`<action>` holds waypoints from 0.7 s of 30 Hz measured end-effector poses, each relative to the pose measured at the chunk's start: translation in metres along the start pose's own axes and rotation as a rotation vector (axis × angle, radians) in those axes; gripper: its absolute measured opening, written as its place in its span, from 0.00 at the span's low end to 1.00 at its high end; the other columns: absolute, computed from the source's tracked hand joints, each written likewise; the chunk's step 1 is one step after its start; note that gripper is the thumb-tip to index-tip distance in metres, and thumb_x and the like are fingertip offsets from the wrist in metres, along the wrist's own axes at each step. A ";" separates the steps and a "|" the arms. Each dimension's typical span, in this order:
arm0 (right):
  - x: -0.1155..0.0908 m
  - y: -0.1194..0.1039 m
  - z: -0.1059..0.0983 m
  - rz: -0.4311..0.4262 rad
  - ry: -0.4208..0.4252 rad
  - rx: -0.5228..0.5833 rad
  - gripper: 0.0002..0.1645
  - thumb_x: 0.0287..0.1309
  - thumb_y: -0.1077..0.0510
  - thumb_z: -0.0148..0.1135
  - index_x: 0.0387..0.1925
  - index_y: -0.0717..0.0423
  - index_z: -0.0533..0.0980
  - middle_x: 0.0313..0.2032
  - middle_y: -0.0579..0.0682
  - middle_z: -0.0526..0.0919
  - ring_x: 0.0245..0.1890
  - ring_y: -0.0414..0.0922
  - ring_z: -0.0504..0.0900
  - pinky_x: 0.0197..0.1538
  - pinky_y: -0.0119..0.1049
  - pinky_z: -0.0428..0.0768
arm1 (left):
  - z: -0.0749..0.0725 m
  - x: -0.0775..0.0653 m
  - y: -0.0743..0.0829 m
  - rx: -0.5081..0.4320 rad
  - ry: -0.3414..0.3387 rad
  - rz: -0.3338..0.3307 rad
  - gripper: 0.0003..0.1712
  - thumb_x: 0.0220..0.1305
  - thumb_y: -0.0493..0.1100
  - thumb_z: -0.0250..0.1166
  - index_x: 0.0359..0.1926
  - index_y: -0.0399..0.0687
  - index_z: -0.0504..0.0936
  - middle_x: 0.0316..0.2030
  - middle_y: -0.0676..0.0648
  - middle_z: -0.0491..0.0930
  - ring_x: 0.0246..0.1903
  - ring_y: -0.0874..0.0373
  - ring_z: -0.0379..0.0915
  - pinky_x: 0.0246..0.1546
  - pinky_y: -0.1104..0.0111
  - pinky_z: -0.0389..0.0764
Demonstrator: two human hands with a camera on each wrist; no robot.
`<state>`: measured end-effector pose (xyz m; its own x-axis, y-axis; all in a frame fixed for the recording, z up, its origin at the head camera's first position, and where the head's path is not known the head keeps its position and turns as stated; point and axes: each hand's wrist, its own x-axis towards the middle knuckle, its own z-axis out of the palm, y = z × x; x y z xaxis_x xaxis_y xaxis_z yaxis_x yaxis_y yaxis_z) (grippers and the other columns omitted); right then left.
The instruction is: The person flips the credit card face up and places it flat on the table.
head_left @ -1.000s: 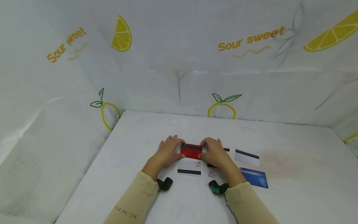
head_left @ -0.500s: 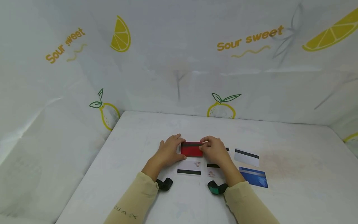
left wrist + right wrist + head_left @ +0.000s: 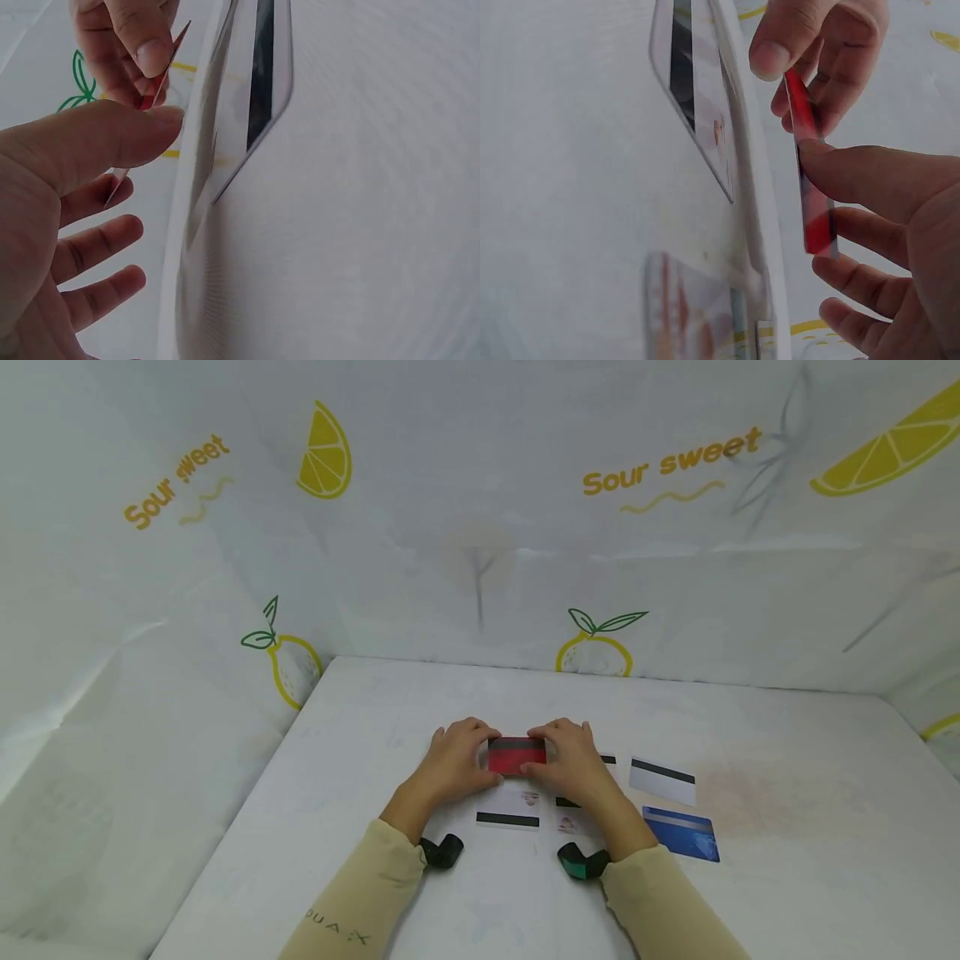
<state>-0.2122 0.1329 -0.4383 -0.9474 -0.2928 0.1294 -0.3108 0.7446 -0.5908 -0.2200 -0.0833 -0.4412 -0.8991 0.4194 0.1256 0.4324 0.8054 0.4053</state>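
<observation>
A red card (image 3: 514,757) with a dark stripe along its far edge is held between both hands. My left hand (image 3: 450,766) pinches its left end, thumb at the near edge and fingers at the far edge. The right hand (image 3: 576,767) pinches the other end, with the thumb over the card's face. Both wrist views show the card (image 3: 802,109) tilted up and raised above the tabletop. Just nearer than it lies a white card (image 3: 507,806) with a black stripe. Another striped white card (image 3: 572,823) is partly covered by my right hand.
Farther right on the white table (image 3: 795,877) lie a white striped card (image 3: 663,782) and a blue card (image 3: 681,835). One more card (image 3: 609,762) shows from behind the right hand. A lemon-print sheet (image 3: 420,543) forms the back wall.
The red card has shifted slightly away and to the right, rising a little. My right fingers have moved inward along its far edge, and the right thumb has changed place on its face.
</observation>
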 end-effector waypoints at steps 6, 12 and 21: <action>-0.002 -0.011 0.003 -0.118 0.008 -0.157 0.36 0.45 0.48 0.79 0.57 0.56 0.79 0.55 0.55 0.77 0.67 0.58 0.65 0.70 0.69 0.48 | 0.000 0.000 0.003 -0.031 0.008 0.022 0.32 0.49 0.54 0.76 0.56 0.53 0.80 0.55 0.51 0.75 0.61 0.51 0.67 0.60 0.46 0.66; -0.003 -0.017 0.004 -0.131 0.017 -0.187 0.34 0.43 0.50 0.80 0.54 0.53 0.81 0.50 0.52 0.77 0.61 0.56 0.69 0.68 0.71 0.50 | -0.002 -0.001 0.008 -0.037 -0.009 0.031 0.29 0.50 0.51 0.74 0.55 0.52 0.80 0.58 0.49 0.74 0.64 0.49 0.65 0.62 0.44 0.64; -0.006 -0.023 0.003 -0.128 -0.001 -0.166 0.35 0.46 0.48 0.78 0.57 0.53 0.78 0.51 0.52 0.78 0.60 0.56 0.70 0.70 0.68 0.48 | -0.003 0.001 0.009 -0.057 -0.016 0.066 0.29 0.51 0.52 0.73 0.55 0.51 0.79 0.62 0.48 0.71 0.67 0.49 0.61 0.65 0.45 0.63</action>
<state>-0.1995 0.1156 -0.4284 -0.8993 -0.3917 0.1946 -0.4372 0.7897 -0.4305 -0.2168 -0.0771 -0.4347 -0.8674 0.4777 0.1395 0.4855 0.7509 0.4478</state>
